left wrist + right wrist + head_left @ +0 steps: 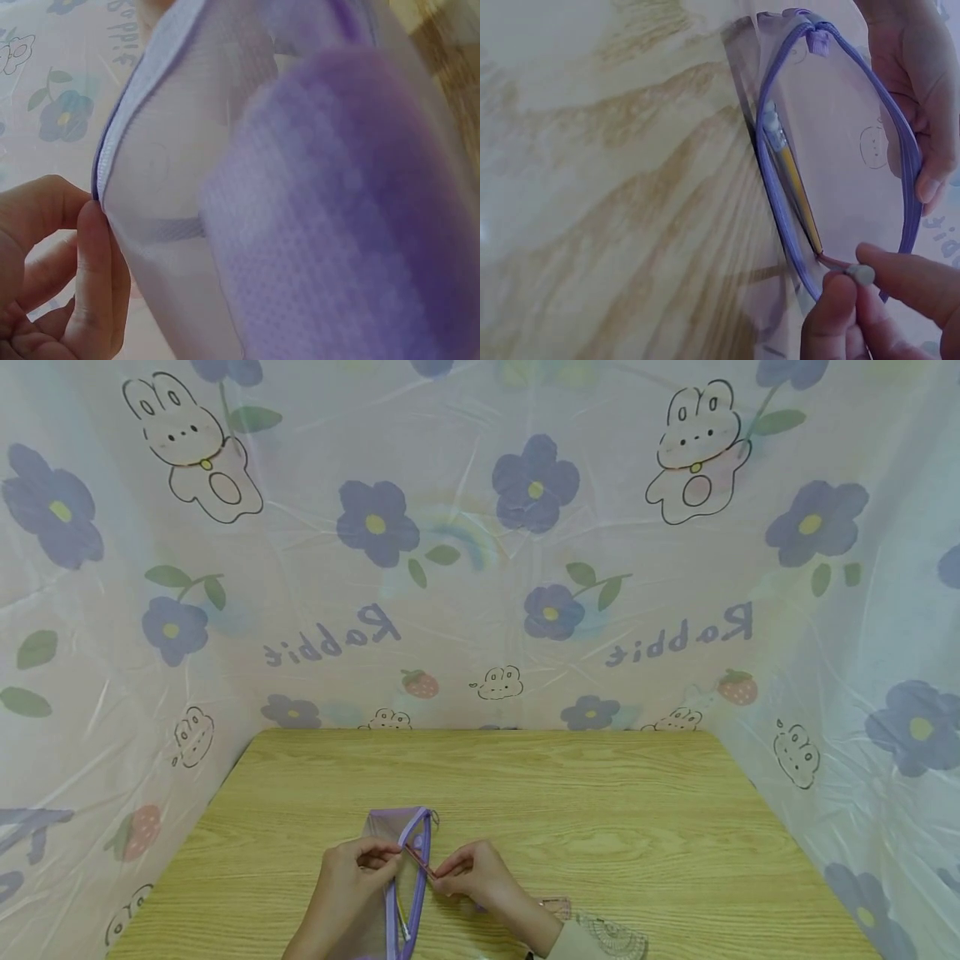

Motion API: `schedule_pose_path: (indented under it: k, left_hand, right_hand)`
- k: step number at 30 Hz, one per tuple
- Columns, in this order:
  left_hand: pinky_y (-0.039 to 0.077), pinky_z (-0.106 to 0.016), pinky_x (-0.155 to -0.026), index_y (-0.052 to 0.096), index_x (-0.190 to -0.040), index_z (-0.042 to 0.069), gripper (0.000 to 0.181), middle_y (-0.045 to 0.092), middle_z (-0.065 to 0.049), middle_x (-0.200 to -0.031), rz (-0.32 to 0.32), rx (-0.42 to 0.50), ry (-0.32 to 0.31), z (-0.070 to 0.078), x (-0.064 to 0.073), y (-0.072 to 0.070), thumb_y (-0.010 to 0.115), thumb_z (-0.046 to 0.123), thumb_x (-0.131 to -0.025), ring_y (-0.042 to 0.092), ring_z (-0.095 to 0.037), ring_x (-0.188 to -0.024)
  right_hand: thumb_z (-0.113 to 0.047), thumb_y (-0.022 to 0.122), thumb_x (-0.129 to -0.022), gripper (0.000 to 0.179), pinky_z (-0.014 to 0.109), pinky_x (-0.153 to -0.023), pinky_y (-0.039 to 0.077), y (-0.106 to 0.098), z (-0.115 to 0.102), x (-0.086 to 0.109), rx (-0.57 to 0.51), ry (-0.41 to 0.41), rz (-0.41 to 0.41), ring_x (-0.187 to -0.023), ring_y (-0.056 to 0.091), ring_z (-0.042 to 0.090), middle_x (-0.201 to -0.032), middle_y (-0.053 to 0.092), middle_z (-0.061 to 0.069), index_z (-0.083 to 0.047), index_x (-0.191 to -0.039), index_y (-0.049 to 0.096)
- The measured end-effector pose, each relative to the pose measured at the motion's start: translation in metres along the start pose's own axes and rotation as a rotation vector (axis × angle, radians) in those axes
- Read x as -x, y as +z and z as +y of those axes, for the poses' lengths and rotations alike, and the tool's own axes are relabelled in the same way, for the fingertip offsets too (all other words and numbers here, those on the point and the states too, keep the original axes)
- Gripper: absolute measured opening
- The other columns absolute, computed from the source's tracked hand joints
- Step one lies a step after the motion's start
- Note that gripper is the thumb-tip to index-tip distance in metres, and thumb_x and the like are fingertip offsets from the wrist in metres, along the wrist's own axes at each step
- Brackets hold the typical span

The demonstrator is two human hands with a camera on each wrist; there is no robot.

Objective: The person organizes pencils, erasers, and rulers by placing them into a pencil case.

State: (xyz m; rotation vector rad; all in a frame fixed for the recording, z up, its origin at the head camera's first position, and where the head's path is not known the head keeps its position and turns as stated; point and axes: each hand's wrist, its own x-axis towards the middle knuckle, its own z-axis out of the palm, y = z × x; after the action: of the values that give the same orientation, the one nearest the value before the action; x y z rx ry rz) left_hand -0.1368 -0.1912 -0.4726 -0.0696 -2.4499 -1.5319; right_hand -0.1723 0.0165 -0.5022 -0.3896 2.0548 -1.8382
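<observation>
There are two hands. The left hand (347,881) pinches the edge of one purple pouch (388,822), with the thumb and fingers pressed together on the zipper (910,176). The right hand (480,877) has its thumb and fingers closed on one red pencil (420,861). It pinches the pencil close to the pale, round end. The other end points away from the right hand, into the mouth of the pouch. I cannot tell if its tip touches the left hand.

The pouch is right between the hands, and its mouth is wide open. One yellow pencil (799,199) with a white top is inside the pouch, so I count two pencils in all. One little ring (435,817) hangs at the pouch's far end, past both hands.

One clear protractor (613,935) lies to the right of the right hand, by the light sleeve (585,943). One thing like a small ruler (555,907) lies just beside the right wrist. A purple bit (478,907) peeks out under the right hand, too hidden to name. All this is on one wooden tabletop (637,818).
</observation>
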Motion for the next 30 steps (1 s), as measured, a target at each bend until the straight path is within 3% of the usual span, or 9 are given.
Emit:
schedule_pose_path:
  k: [12, 30]
  left_hand:
    - [0.057, -0.021, -0.06, 0.076, -0.084, 0.001, 0.009, 0.071, 0.0, -0.076, -0.013, 0.0, -0.02, 0.002, -0.001, 0.0, 0.078, -0.006, -0.079, 0.064, -0.009, -0.065]
    - [0.056, -0.022, -0.06, 0.076, -0.084, 0.001, 0.009, 0.071, 0.001, -0.075, 0.0, -0.009, -0.002, 0.0, 0.0, -0.002, 0.078, -0.006, -0.079, 0.064, -0.008, -0.064]
  right_hand:
    - [0.013, 0.074, -0.079, 0.009, 0.023, -0.054, 0.056, 0.007, 0.0, 0.001, -0.056, -0.004, -0.014, -0.057, 0.062, 0.01, -0.074, 0.071, 0.018, 0.013, -0.087, 0.071]
    - [0.014, 0.075, -0.078, 0.011, 0.026, -0.057, 0.059, 0.021, 0.0, 0.0, -0.109, 0.013, -0.031, -0.055, 0.062, 0.01, -0.073, 0.07, 0.019, 0.015, -0.087, 0.071]
